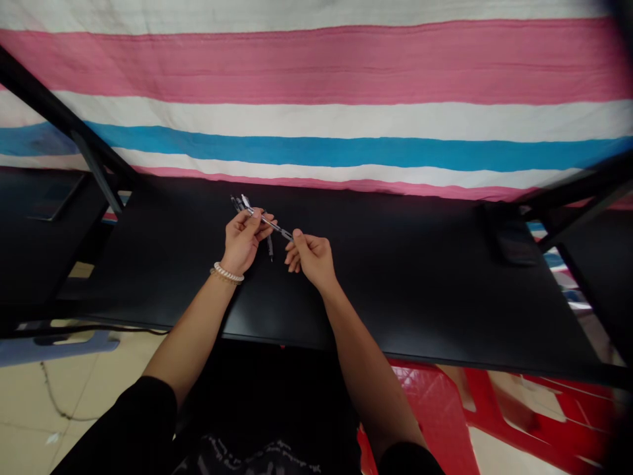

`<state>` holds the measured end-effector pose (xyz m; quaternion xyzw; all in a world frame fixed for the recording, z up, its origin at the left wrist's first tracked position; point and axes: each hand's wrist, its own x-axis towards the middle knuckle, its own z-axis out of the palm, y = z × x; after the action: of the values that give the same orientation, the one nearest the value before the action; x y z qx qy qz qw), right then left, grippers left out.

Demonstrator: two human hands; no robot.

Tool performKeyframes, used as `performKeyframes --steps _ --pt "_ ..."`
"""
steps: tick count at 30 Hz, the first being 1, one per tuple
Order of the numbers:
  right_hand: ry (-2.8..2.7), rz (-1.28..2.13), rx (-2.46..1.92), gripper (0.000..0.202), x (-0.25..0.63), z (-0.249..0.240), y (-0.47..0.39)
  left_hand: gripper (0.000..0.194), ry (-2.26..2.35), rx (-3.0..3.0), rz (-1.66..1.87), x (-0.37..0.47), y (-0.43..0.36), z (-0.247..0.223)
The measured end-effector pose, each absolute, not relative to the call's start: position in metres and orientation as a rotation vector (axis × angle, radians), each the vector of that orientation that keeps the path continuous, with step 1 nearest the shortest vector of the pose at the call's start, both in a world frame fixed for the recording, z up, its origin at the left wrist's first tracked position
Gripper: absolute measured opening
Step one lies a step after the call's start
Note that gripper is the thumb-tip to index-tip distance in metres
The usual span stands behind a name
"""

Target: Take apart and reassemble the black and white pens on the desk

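Here, from my remote seat, the nearest things are my own dark sleeves and, low at the right, a red plastic stool (435,409) on pale floor tiles, with some white lettering on the dark cloth at my lap, too blurred to read. Above these, both forearms reach forward over the near edge of the black surface (420,290). My left hand (243,239), a pearl bracelet (228,274) at its wrist, is closed around a small bunch of pens (241,203), their ends fanning up and away from the fingers; one more dark pen hangs down just beside that hand. My right hand (309,254) is pinched narrow, thumb and forefinger on the lower end of a single pen (270,223). That pen bridges the two hands: its long axis runs on a slant, from the right fingertips up and leftward into the left grip, so the rest of the bunch lies up and to the left of the right hand, and the left hand is the nearer of the two to it. No brand or printing shows on any barrel at this size. Farther right on the surface rests a flat dark object (509,237), well apart from both hands. Black frame bars rise at either side, and behind everything hangs a striped cloth (316,99) in pink, white and blue.
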<state>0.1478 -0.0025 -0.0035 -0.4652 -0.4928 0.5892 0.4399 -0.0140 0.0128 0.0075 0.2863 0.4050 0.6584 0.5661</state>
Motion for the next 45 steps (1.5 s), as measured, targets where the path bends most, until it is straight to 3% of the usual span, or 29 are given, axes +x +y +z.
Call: performKeyframes --steps 6,11,42,45 --pt "-1.224 1.295 -1.101 0.057 0.148 -0.0032 -0.0011 0.026 0.978 0.67 1.579 -0.0162 0.0141 0.0064" --pt "-1.263 1.359 -1.107 0.048 0.1492 -0.0019 -0.0023 0.027 0.98 0.68 1.571 -0.0161 0.0141 0.0066" --pt "-1.296 1.331 -1.112 0.054 0.1523 0.0036 -0.0018 0.024 0.986 0.691 1.583 -0.0158 0.0127 0.0086" --pt "-1.328 1.403 -1.159 0.062 0.1519 0.0017 -0.0027 0.025 0.978 0.709 1.534 -0.0157 0.0113 0.0104"
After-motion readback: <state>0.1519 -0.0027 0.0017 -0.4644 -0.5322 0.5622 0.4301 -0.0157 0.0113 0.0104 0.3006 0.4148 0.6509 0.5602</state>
